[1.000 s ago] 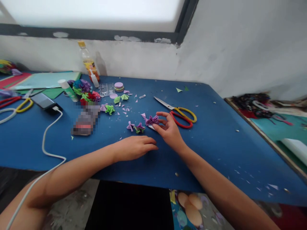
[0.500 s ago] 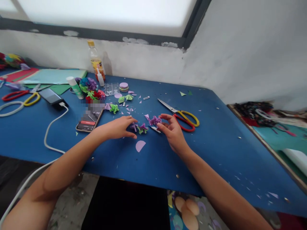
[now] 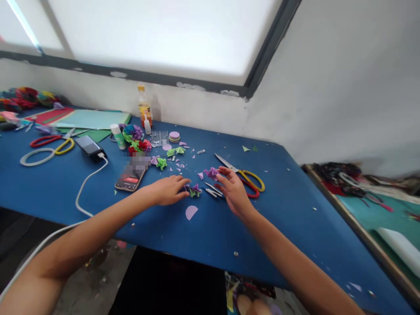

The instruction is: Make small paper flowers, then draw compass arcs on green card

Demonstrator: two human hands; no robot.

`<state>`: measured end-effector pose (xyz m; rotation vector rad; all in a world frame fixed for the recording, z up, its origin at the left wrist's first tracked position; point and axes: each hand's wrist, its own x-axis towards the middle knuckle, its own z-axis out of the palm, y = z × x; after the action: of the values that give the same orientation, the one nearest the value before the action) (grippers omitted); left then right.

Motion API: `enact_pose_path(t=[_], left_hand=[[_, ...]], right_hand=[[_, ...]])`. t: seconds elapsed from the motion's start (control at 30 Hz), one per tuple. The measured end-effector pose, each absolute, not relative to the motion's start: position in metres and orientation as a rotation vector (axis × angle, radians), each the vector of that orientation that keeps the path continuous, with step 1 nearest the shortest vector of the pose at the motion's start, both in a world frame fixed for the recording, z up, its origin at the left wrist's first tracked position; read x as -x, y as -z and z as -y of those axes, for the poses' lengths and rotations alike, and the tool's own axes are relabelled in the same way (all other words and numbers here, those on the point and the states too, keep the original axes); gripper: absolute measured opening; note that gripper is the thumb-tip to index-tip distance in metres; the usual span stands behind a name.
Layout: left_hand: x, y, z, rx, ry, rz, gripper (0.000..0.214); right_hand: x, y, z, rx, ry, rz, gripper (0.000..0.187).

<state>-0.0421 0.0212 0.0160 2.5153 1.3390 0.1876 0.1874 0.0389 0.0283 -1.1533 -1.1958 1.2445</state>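
Observation:
My left hand (image 3: 169,190) rests low over the blue table with its fingers stretched out and apart. Its fingertips are close to a small purple and green paper flower (image 3: 194,191); whether they touch it is unclear. On the other side, my right hand (image 3: 234,189) is open, fingers bent loosely, beside a crinkled purple paper flower (image 3: 211,173). Under those fingers lies a drawing compass (image 3: 212,191), partly covered. A lilac paper half-circle (image 3: 191,212) lies flat in front, between both hands. Large scissors (image 3: 251,180) with red and yellow handles lie behind my right hand.
Left of my hands are a phone (image 3: 131,174), a glue stick (image 3: 118,136) and a power bank (image 3: 89,147) with a white cable. Behind stand a drink bottle (image 3: 144,105) and a stack of paper circles (image 3: 174,137). Paper scraps are scattered around.
The head view has tilted up, so the table sits lower. My left fingers have moved closer to the purple and green flower. More of the compass shows beside my right hand.

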Motion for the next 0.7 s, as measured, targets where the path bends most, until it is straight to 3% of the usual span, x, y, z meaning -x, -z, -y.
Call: enact_pose_path(t=[0.1, 0.27, 0.4, 0.6, 0.7], left_hand=[[0.043, -0.006, -0.014, -2.595, -0.173, -1.43, 0.056], [0.044, 0.009, -0.013, -2.567, -0.259, -1.545, 0.028], [0.042, 0.013, -0.023, -2.452, -0.4, -1.64, 0.023], [0.028, 0.002, -0.07, -2.215, -0.798, -1.753, 0.031], [0.011, -0.002, -0.094, -2.139, -0.982, -1.711, 0.028]], right_hand=[[-0.187, -0.036, -0.065, 1.164, -1.156, 1.199, 0.042], [-0.174, -0.025, -0.115, 1.269, -1.004, 1.24, 0.043], [-0.166, -0.022, -0.122, 1.328, -0.839, 1.353, 0.041], [-0.186, -0.101, -0.018, 0.987, -0.717, 1.809, 0.017], [-0.204, -0.138, 0.063, 0.559, -0.7, 2.299, 0.028]])
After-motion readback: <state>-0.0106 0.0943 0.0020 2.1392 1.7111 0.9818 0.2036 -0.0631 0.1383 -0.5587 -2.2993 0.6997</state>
